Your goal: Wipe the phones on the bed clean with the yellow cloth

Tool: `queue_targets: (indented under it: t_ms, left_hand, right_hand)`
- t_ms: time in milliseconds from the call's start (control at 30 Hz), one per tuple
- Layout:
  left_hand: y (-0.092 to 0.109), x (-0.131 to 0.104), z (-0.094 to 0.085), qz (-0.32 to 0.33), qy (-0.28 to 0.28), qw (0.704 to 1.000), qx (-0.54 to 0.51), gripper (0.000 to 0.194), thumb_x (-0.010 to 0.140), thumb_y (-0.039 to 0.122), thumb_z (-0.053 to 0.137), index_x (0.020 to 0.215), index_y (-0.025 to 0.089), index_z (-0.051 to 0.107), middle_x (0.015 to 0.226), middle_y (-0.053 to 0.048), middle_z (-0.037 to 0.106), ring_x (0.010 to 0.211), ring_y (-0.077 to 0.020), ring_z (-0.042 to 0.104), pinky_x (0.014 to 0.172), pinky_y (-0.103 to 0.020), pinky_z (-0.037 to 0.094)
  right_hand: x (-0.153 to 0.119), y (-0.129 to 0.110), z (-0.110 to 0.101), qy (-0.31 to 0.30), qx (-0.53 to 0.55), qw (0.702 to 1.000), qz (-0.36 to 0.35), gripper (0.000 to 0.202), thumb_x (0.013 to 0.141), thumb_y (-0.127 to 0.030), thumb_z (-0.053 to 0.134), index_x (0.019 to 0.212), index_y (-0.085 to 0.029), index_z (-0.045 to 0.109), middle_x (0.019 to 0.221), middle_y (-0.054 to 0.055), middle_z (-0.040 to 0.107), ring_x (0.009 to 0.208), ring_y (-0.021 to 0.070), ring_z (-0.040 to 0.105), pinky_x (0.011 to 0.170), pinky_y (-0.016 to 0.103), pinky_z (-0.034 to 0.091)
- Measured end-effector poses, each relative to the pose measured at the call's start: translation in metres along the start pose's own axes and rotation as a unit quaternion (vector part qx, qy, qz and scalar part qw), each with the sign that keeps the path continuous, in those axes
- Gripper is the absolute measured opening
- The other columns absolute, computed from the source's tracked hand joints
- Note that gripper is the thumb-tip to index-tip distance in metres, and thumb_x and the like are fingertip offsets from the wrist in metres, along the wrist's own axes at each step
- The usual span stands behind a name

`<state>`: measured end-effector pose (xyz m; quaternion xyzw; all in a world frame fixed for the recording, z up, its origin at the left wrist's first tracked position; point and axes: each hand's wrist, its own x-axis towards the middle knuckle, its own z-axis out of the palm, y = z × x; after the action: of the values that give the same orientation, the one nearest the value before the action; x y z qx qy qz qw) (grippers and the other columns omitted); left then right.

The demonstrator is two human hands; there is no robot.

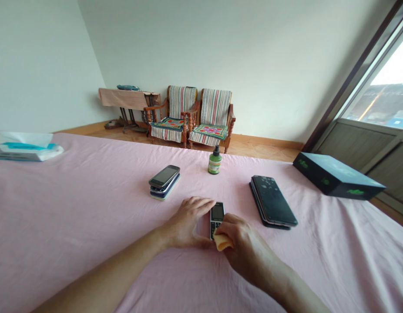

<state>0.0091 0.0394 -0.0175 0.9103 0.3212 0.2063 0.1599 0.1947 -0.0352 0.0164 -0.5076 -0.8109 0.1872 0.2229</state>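
A small keypad mobile phone (pixel 217 212) lies face up on the pink tablecloth, its screen away from me and its keys toward me. My left hand (pixel 187 221) steadies it from the left, fingertips at its top end and thumb at its bottom end. Bunched in my right hand (pixel 242 237) is a folded yellow cloth (pixel 223 242), pressed against the lower keys. Those fingers hide part of the keypad.
Left of centre sits a stack of phones (pixel 165 180). A green spray bottle (pixel 215 161) stands beyond my hands. To the right are stacked larger smartphones (pixel 273 202) and a black box (pixel 335 176). A tissue pack (pixel 27 148) lies far left.
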Motion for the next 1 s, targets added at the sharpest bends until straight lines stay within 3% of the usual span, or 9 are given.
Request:
queue_targets:
  t_ms: [200,533,1000]
  left_hand:
    - [0.0,0.0,0.0,0.0,0.0,1.0,-0.001,0.096,0.058,0.044,0.084,0.14,0.022,0.039,0.139,-0.009,0.048,0.125,-0.031,0.042,0.105,-0.042,0.033]
    - [0.004,0.002,-0.005,-0.019,-0.027,0.999,0.002,0.094,0.064,0.062,0.073,0.141,0.02,0.038,0.142,-0.012,0.044,0.129,-0.0329,0.038,0.107,-0.048,0.028]
    - [0.003,0.002,-0.005,-0.013,-0.019,1.0,-0.004,0.095,0.064,0.065,0.072,0.141,0.022,0.038,0.141,-0.012,0.046,0.128,-0.0338,0.04,0.107,-0.047,0.029]
  right_hand:
    - [0.001,-0.002,0.002,0.0,0.004,1.0,-0.019,0.024,0.065,0.007,0.051,0.061,-0.016,0.056,0.075,0.002,0.055,0.07,0.0123,0.05,0.061,0.024,0.032]
    - [-0.005,0.009,-0.017,-0.004,0.006,1.0,0.029,0.024,0.064,0.003,0.05,0.062,-0.017,0.063,0.071,0.001,0.057,0.062,0.0104,0.05,0.057,0.022,0.03]
    - [-0.003,0.01,-0.012,-0.011,0.027,1.0,0.011,0.023,0.065,0.003,0.05,0.064,-0.017,0.062,0.074,0.0,0.057,0.065,0.0096,0.051,0.058,0.021,0.03]
